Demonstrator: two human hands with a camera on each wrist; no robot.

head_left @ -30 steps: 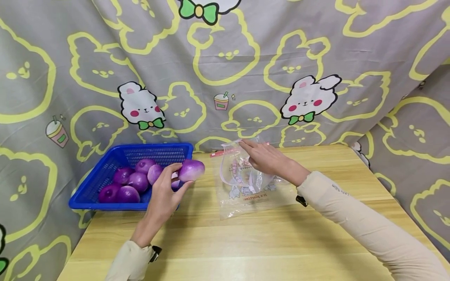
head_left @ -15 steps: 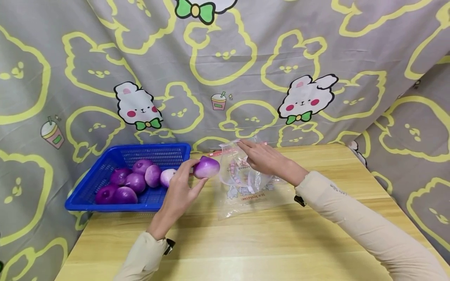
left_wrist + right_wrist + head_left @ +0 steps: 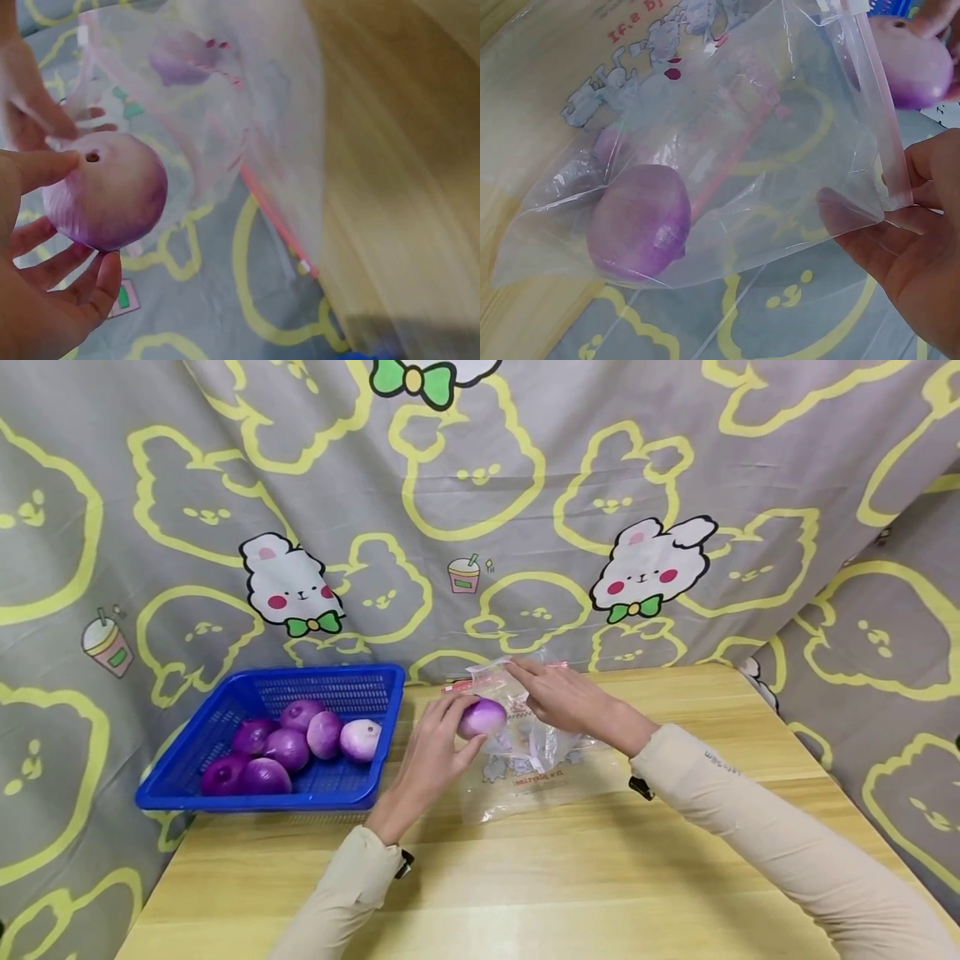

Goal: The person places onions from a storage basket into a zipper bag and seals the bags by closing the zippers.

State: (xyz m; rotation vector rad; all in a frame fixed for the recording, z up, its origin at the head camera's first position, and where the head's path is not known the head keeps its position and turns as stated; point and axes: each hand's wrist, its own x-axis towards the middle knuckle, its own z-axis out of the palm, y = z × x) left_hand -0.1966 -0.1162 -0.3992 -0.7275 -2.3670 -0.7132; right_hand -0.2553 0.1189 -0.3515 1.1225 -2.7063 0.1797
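My left hand [image 3: 431, 756] holds a purple onion [image 3: 482, 718] between thumb and fingertips, at the open mouth of a clear zip bag [image 3: 491, 802]. In the left wrist view, the pale end of this held onion [image 3: 112, 195], with a small dark spot, faces the camera. My right hand [image 3: 562, 695] grips the bag's rim, its fingers partly behind the film in the right wrist view. Another onion [image 3: 641, 225] lies inside the bag, seen through the plastic; in the head view it cannot be made out.
A blue plastic basket [image 3: 150, 800] with several purple onions stands on the left of the wooden table [image 3: 525, 893]. Behind the table hangs a grey curtain [image 3: 525, 552] with yellow outlines. A red zip strip [image 3: 277, 217] runs beside the bag's film.
My left hand has carried the onion rightwards from beside the basket to the bag's mouth. The right hand keeps its hold on the rim, almost still.
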